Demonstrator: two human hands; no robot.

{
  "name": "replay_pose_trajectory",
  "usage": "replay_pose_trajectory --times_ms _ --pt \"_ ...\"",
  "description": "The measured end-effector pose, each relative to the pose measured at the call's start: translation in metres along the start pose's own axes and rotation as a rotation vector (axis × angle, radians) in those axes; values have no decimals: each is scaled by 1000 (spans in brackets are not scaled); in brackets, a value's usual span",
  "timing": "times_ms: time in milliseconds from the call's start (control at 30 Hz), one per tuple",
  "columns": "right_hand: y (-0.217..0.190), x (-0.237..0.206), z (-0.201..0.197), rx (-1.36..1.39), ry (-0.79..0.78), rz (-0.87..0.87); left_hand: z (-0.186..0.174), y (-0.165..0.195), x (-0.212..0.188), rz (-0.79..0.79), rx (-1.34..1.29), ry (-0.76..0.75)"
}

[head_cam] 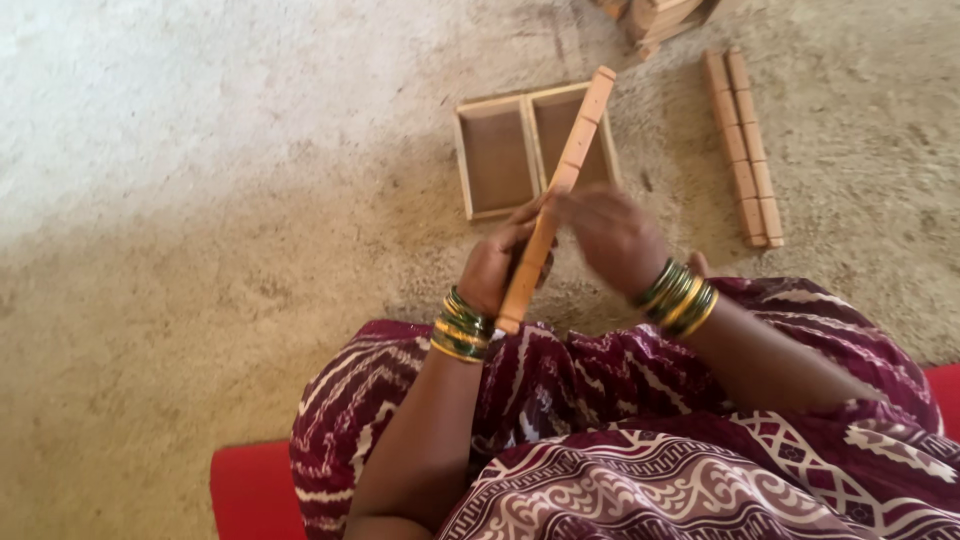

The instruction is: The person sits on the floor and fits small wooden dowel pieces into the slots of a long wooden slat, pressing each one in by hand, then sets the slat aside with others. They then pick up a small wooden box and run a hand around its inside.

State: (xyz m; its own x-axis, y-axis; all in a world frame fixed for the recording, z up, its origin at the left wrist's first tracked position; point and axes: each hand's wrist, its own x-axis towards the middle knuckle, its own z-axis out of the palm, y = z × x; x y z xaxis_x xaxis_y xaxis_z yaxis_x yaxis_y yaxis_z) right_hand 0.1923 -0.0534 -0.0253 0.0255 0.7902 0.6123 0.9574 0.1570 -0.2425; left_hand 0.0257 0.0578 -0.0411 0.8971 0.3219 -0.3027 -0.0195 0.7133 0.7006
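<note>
On the sandy floor (200, 300), seen from the head camera, a person is sitting on a red mat (250, 490) with patterned maroon cloth (640, 440) spreading over the lap. The left hand (497, 268) is wrapping its grip around the lower part of a long notched wooden strip (560, 190), fingers curling closed on it from the left side. The strip is tilting up and away from the lap, its upper end lying in front of the far frame on the floor and its lower end sticking out just below the left hand, near the wrist. The right hand (612, 235) is blurring as it is moving; it is sitting against the strip's right side at about mid-length, fingers bent toward the wood, but I cannot tell whether its grip is actually closing on it. Green and gold bangles (462, 325) are stacking on the left wrist, and more bangles (682, 296) are circling the right wrist.

Beyond the hands, a shallow wooden frame with two compartments (500, 155) is lying flat on the floor. To its right, well apart, two more notched wooden strips (745, 150) are lying side by side, touching. At the top edge, a pile of wooden pieces (660, 15) is showing only partly.
</note>
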Motion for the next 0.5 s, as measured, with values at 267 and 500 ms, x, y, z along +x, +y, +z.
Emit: replay_pose_trajectory --times_ms 267,500 --pt "-71 -23 -4 131 -82 -308 -22 6 11 90 -306 -78" --pt "-13 8 -5 19 -17 -128 -6 10 1 49 -197 -13"
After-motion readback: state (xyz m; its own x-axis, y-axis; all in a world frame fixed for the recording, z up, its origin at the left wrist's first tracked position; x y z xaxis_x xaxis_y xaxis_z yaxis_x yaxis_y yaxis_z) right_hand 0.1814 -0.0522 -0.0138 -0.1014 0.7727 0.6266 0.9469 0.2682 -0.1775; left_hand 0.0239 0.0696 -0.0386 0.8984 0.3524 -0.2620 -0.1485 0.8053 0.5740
